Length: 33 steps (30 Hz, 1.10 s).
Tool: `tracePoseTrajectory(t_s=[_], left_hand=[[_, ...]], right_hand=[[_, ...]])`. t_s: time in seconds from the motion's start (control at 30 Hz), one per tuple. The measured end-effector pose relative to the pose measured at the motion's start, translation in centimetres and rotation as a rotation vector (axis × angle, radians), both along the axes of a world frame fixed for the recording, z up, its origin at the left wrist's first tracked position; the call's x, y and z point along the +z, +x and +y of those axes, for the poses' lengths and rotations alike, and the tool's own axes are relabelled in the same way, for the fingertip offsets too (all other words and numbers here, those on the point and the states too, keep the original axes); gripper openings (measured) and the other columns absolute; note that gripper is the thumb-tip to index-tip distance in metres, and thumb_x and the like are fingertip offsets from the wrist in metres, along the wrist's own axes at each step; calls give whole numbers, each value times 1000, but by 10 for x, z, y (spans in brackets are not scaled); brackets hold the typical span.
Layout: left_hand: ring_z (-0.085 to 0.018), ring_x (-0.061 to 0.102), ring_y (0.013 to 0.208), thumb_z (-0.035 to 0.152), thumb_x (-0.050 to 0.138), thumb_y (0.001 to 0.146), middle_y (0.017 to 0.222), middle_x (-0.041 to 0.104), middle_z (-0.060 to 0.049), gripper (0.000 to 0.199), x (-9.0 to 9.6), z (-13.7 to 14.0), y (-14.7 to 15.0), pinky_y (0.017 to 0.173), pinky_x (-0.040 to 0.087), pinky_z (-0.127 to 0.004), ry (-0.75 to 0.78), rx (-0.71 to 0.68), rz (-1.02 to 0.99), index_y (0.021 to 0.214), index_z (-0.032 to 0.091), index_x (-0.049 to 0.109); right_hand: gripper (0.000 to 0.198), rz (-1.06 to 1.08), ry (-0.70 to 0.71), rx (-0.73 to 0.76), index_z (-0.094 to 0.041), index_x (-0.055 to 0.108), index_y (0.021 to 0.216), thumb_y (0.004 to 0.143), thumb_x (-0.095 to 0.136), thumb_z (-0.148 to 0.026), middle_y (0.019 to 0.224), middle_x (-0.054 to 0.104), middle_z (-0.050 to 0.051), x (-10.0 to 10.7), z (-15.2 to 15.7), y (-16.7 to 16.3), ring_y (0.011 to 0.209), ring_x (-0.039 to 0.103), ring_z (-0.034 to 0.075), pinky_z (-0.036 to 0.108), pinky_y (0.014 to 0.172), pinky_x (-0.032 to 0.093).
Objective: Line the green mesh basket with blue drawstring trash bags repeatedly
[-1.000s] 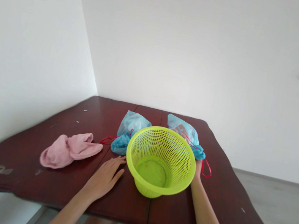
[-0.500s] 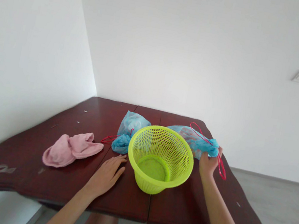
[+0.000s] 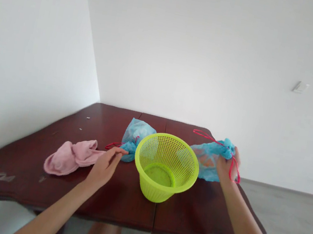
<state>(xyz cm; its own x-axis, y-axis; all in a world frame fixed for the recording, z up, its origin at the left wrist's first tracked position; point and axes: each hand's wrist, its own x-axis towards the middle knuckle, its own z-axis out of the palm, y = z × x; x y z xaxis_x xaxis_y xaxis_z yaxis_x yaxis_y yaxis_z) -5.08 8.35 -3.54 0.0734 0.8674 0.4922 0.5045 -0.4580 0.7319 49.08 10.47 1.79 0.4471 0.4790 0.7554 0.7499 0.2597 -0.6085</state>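
In the head view my right hand [image 3: 227, 165] is closed around the gathered neck of a blue translucent plastic drawstring bag [image 3: 207, 164] with red cords. Something orange-brown shows faintly through its film. My left hand [image 3: 105, 164] is raised a little over the table, fingers stretched to the right and nothing visible in them. Its fingertips reach the crumpled neck of a second blue drawstring bag [image 3: 138, 131]; whether they touch it I cannot tell. Between my hands stands a yellow-green perforated plastic basket [image 3: 157, 196], upright, with nothing seen inside.
A pink fabric item [image 3: 72, 156], perhaps a headband, lies left of my left hand. Everything rests on a dark red wooden table [image 3: 124, 212] with a wavy edge. White walls [image 3: 185, 57] stand behind and to the left.
My left hand has lifted off the tabletop and shifted left and up. My right hand has moved right with its bag, drawing it away from behind the basket.
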Motion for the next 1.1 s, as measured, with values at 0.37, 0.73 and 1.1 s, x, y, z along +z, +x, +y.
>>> tracePoseTrajectory(t_s=[0.37,0.73,1.1], left_hand=[[-26,82,124,43,56,126,128,87,-8,29,151,-19,86,115,61,-45,286,-395,106,128,25,78],[-24,85,90,64,82,112,108,92,-7,37,183,-48,219,78,58,-39,62,-542,167,113,27,81],[-21,86,100,13,92,101,113,90,-5,26,163,-53,249,93,70,-38,19,-777,-70,121,24,78]], right_hand=[[35,-24,-81,10,-24,80,119,106,65,-54,108,84,11,42,-46,-2,104,78,37,48,89,57],[29,-132,-144,-15,-31,75,116,92,78,-46,89,78,3,31,-125,-41,77,67,29,40,75,50],[48,-174,-136,113,-31,68,139,92,74,-31,116,82,9,14,-168,-74,97,76,36,51,88,62]])
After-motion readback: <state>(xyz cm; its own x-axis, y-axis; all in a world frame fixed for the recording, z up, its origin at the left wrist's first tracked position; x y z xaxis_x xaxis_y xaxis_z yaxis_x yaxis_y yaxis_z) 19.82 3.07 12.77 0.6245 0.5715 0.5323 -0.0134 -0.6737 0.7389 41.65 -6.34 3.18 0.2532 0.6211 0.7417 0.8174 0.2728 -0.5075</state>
